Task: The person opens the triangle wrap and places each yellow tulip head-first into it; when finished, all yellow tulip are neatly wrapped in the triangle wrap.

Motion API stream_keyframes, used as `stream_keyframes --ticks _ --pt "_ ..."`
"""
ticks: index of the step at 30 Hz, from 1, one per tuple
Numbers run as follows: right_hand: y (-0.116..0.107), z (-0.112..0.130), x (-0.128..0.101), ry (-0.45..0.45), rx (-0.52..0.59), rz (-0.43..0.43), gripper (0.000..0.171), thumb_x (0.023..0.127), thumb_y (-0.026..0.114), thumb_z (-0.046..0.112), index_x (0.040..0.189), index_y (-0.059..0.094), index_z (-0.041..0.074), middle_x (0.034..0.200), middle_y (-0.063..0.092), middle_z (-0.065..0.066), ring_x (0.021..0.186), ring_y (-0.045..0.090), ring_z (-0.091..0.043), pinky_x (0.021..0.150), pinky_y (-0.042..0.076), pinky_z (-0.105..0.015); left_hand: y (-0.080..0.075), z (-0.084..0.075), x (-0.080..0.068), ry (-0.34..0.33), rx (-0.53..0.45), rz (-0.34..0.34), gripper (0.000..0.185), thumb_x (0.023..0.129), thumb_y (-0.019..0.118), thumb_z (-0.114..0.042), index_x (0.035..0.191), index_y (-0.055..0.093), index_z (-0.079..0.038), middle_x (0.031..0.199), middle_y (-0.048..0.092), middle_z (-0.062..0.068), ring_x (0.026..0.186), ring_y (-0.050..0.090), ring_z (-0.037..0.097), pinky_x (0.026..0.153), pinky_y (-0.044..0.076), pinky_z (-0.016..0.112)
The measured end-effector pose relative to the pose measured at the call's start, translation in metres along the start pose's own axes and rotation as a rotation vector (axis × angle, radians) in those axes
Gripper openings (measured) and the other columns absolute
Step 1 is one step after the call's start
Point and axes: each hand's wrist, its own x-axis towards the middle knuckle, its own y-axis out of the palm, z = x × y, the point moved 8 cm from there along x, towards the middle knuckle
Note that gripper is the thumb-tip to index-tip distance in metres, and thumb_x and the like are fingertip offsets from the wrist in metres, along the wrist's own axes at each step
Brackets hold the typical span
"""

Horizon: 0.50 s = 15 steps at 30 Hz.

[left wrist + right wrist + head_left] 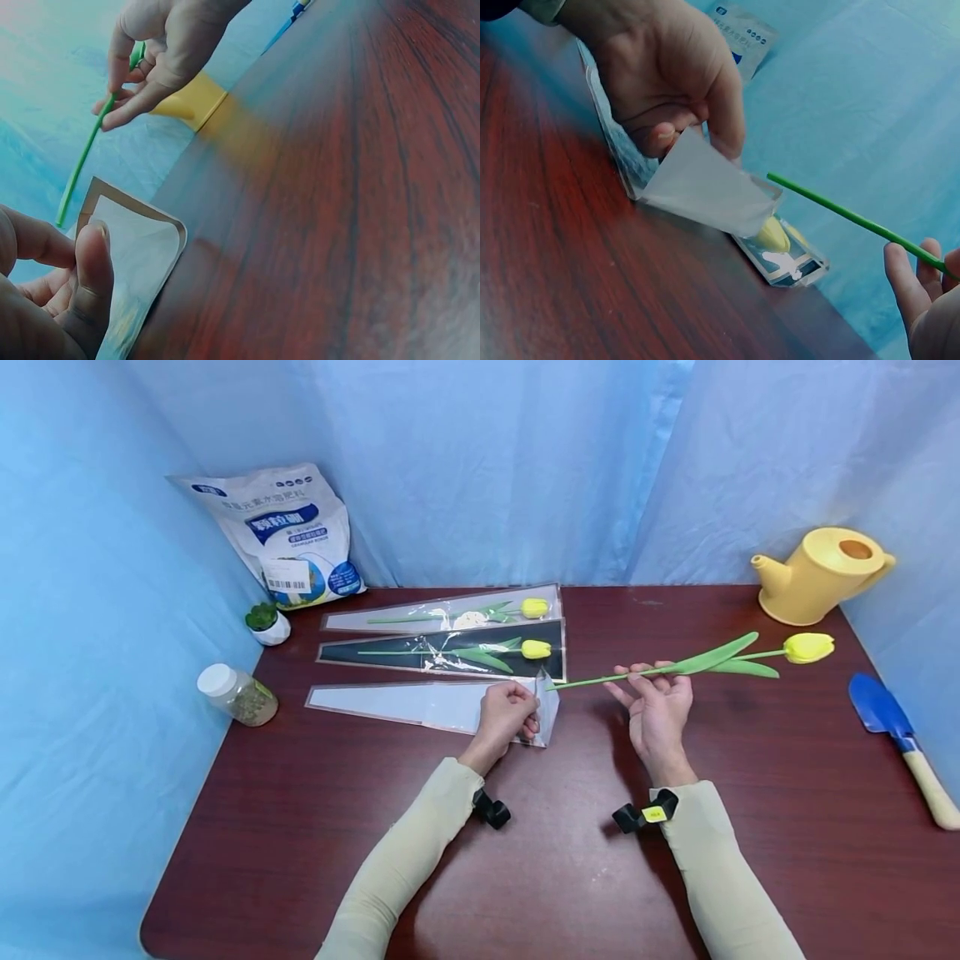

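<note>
My left hand (pixel 506 718) pinches the wide end of a white flower sleeve (pixel 397 702) lying on the table. In the right wrist view the sleeve's mouth (pixel 709 187) stands spread, its upper layer lifted. My right hand (pixel 660 710) holds a yellow artificial tulip (pixel 808 647) by its green stem (pixel 592 681), bloom to the right. The stem's cut end is at the sleeve's mouth in the head view; whether it is inside cannot be told there. The left wrist view shows the fingers (pixel 94 262) on the sleeve's edge and the stem beyond.
Behind lie a black-backed sleeve (pixel 442 664) and a pale one (pixel 345 622), each with a yellow tulip. On the left are a fertilizer bag (pixel 292 543), a small potted succulent (pixel 267 623) and a lidded jar (pixel 238 695). A yellow watering can (pixel 817 577) and blue trowel (pixel 881 706) stand right.
</note>
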Motion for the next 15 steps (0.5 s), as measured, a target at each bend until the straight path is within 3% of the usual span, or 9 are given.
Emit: stream_keyframes --ticks 8,15 --pt "-0.004 0.004 0.000 -0.054 -0.074 -0.019 0.032 0.090 0.053 -0.021 0.104 0.044 0.007 0.084 0.066 -0.011 0.077 0.075 -0.026 0.065 0.063 -0.043 0.000 -0.011 -0.001 0.049 0.065 -0.026 0.007 0.090 0.060 -0.002 0.084 0.061 -0.001 0.056 0.061 0.003 0.041 0.057 0.008 0.040 0.050 0.024" --pt "0.001 0.005 -0.002 -0.082 -0.132 0.012 0.033 0.090 0.054 -0.019 0.105 0.044 0.008 0.087 0.064 -0.011 0.080 0.075 -0.025 0.066 0.063 -0.041 0.002 -0.034 -0.008 0.174 0.237 -0.127 0.008 0.087 0.058 -0.001 0.083 0.066 0.001 0.055 0.064 0.008 0.036 0.055 0.006 0.040 0.053 0.032"
